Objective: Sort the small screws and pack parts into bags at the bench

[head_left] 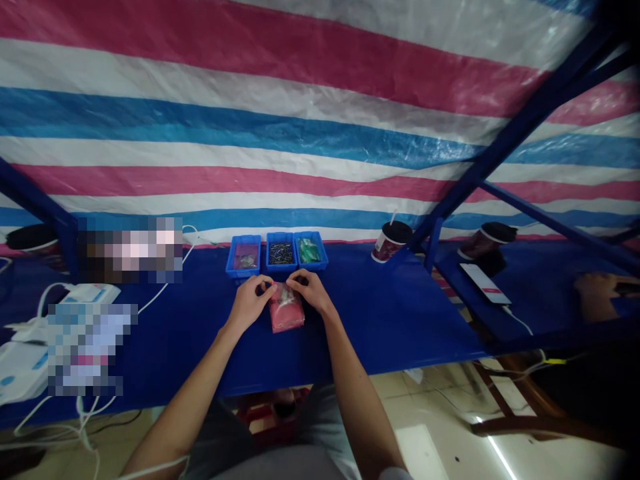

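On blue table (400, 313), pink packet (287, 316) just in front of three blue bins (243, 273). Left hand (251, 297) — thumb and forefinger pinching packet's upper left corner. Right hand (313, 291) — fingertips pinching upper right edge. Middle bin (281, 269): thin dark pieces (too small to name). Lidded cup (383, 249) well apart, right side.

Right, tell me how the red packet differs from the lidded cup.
The red packet is pinched near its top by the left hand and right hand; the lidded cup stands untouched. The packet is squarish, its top see-through; the cup is round, with a black lid and straw. The packet is nearer the person; the cup farther back and right. Both show red.
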The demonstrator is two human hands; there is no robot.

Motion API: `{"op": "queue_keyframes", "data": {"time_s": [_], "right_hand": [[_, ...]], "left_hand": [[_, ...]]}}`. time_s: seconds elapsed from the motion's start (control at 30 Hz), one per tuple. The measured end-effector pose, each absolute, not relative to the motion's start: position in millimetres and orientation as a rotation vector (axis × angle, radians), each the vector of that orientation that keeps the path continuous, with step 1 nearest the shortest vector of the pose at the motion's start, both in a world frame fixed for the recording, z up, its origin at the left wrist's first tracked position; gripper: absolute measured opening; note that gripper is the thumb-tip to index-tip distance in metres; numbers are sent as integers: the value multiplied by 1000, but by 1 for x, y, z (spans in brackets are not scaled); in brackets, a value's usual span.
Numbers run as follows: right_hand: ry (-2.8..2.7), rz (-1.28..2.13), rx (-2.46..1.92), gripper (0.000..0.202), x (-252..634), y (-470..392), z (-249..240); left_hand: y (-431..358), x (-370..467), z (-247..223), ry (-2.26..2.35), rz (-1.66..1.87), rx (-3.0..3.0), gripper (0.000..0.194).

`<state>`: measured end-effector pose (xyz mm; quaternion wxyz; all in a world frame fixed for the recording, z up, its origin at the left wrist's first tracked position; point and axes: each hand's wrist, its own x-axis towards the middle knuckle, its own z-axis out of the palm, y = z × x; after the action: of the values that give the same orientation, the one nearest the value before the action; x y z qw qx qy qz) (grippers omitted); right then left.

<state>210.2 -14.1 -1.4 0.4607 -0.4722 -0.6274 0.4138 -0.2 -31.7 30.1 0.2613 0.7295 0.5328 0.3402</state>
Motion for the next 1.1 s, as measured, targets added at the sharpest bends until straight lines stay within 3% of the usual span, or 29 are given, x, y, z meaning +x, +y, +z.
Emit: {"op": "queue_keyframes", "data": {"time_s": [0.2, 0.47, 0.67, 0.83, 1.1], "right_hand": [[-1490, 1123, -1115, 36, 211, -17, 3], [-1484, 1184, -982, 30, 212, -20, 10], [-1255, 1372, -919, 30, 209, -24, 14], [-1202, 1294, -954, 34, 202, -22, 14], [-1442, 1093, -1082, 38, 196, -22, 11]], "left_hand": [[-37, 9, 44, 1349, 1027, 1983, 16], [-43, 14, 66, 1206, 1075, 1824, 18], [-29, 13, 55, 1098, 1181, 1447, 28], [-21, 10, 42, 1088, 1129, 1323, 39], [-13, 2, 31, 1024, 1008, 1481, 36]]}}
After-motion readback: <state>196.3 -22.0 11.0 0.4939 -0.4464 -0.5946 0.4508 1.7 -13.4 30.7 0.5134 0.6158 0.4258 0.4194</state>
